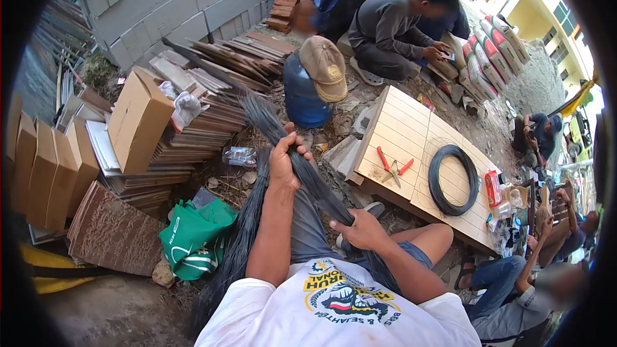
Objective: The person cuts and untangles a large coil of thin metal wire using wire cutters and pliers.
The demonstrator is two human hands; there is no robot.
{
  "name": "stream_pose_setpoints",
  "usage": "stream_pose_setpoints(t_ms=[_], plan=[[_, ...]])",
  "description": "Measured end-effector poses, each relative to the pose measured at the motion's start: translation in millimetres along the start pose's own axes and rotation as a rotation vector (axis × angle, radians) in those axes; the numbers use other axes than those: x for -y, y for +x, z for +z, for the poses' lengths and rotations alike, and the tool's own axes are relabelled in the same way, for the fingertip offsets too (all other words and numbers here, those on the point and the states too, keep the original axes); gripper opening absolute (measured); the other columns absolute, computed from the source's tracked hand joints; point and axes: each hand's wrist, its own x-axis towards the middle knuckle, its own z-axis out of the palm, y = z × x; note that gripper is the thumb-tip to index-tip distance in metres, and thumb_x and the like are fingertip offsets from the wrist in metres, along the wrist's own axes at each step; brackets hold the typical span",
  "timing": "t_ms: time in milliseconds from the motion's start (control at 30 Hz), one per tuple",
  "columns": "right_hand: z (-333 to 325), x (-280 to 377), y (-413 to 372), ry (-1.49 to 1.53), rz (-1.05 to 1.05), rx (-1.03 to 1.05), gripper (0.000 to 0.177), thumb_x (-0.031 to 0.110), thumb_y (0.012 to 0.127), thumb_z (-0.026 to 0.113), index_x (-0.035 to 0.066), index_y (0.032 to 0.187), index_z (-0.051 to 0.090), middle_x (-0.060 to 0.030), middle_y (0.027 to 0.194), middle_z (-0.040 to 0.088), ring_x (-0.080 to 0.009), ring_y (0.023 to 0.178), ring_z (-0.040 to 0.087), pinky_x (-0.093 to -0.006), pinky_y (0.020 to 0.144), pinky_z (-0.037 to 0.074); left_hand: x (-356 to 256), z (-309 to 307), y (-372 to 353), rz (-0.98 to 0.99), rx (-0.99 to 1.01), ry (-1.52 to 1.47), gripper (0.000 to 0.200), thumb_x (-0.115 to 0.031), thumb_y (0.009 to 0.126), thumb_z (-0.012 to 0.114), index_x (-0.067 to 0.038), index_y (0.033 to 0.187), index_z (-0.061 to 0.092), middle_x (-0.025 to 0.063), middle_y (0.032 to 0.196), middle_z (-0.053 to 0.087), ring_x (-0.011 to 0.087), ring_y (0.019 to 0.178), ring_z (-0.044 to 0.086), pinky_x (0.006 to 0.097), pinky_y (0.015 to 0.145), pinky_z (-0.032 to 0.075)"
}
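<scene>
My left hand (287,157) is closed around a thick bundle of thin black wires (302,167), held out in front of me. My right hand (360,228) grips the same bundle lower down, close to my knee. The bundle's far end fans out above my left hand near a blue water jug (302,96). More black wire strands (238,250) hang down to the ground at my left side.
A tile slab (411,135) carries red-handled pliers (391,166) and a black wire coil (453,180). Stacked tiles (212,115), cardboard boxes (138,119) and a green bag (196,234) lie left. One person (392,26) crouches ahead; others (540,263) sit right.
</scene>
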Motion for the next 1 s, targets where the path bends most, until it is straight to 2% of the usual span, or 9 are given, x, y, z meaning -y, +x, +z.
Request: stream_pose_setpoints(t_ms=[67,200,367,433,500,533,700,967,1000], plan=[[-1,5,-4,-0.129,-0.012,-0.058,0.045,0.051,0.091,0.061,0.01,0.107,0.07,-0.0222,0.085,0.069,-0.042,0.089,0.067,-0.0502,0.078,0.052,-5,7,-2,-0.059,0.047,-0.069,0.023,-0.024,0.1,0.063,-0.015,0.12,0.056,-0.005,0.073,0.049,0.0067,0.059,0.049,0.0268,0.052,0.046],[7,8,-13,-0.193,-0.036,-0.231,0.045,0.051,0.091,0.062,0.009,0.105,0.072,-0.0187,0.088,0.07,-0.038,0.09,0.068,-0.0487,0.079,0.051,-12,11,-2,-0.055,0.087,-0.018,0.023,-0.03,0.099,0.064,-0.013,0.114,0.06,-0.0058,0.067,0.04,0.0047,0.051,0.041,0.0229,0.044,0.04],[22,-1,-19,-0.37,-0.29,-0.449,0.041,0.049,0.089,0.064,0.011,0.1,0.073,-0.0125,0.098,0.066,-0.03,0.1,0.062,-0.0457,0.085,0.047,-19,28,-13,-0.062,0.241,-0.038,0.022,-0.028,0.103,0.057,-0.009,0.114,0.06,-0.005,0.065,0.04,0.0052,0.048,0.041,0.0237,0.041,0.039],[19,2,-24,-0.275,-0.311,-0.46,0.041,0.046,0.087,0.067,0.009,0.103,0.07,-0.0167,0.094,0.068,-0.0344,0.095,0.065,-0.0482,0.082,0.049,-20,39,-17,-0.061,0.288,-0.043,0.022,-0.028,0.104,0.054,-0.008,0.113,0.06,-0.0048,0.064,0.04,0.0054,0.047,0.041,0.0241,0.04,0.039],[8,9,-33,-0.039,-0.101,-0.142,0.043,0.043,0.086,0.069,0.006,0.106,0.066,-0.0208,0.091,0.069,-0.0391,0.089,0.066,-0.0503,0.08,0.05,-21,50,-22,-0.064,0.325,-0.046,0.024,-0.027,0.106,0.05,-0.007,0.112,0.06,-0.0044,0.063,0.041,0.0054,0.046,0.04,0.0244,0.039,0.04],[3,9,-36,-0.034,-0.103,-0.148,0.043,0.043,0.086,0.069,0.006,0.106,0.066,-0.0208,0.091,0.069,-0.0391,0.089,0.066,-0.0503,0.08,0.05,-21,58,-26,-0.058,0.338,-0.048,0.024,-0.027,0.107,0.047,-0.007,0.11,0.06,-0.004,0.063,0.041,0.0052,0.046,0.04,0.0238,0.039,0.04],[-23,3,-64,0.159,-0.324,-0.14,0.043,0.038,0.085,0.069,0.001,0.105,0.061,-0.023,0.086,0.067,-0.0421,0.084,0.066,-0.0494,0.076,0.05,-18,116,-45,-0.028,0.465,-0.025,0.026,-0.025,0.108,0.043,-0.005,0.109,0.058,-0.0034,0.064,0.038,0.0052,0.046,0.039,0.0238,0.039,0.041],[-39,-40,-118,0.399,-0.398,-0.186,0.033,0.022,0.082,0.071,0.002,0.105,0.061,-0.0169,0.079,0.065,-0.031,0.073,0.063,-0.04,0.071,0.048,-7,237,-81,-0.033,0.805,0.086,0.026,-0.021,0.108,0.043,0.0,0.113,0.057,-0.0017,0.065,0.038,0.0064,0.046,0.039,0.0238,0.039,0.041],[-35,-54,-117,0.428,-0.444,-0.217,0.035,0.023,0.08,0.072,0.001,0.106,0.062,-0.0127,0.077,0.064,-0.0234,0.07,0.061,-0.0371,0.069,0.048,-4,251,-85,-0.037,0.805,0.091,0.026,-0.021,0.108,0.043,0.0,0.113,0.057,-0.0017,0.065,0.038,0.0064,0.046,0.039,0.0238,0.039,0.041]])
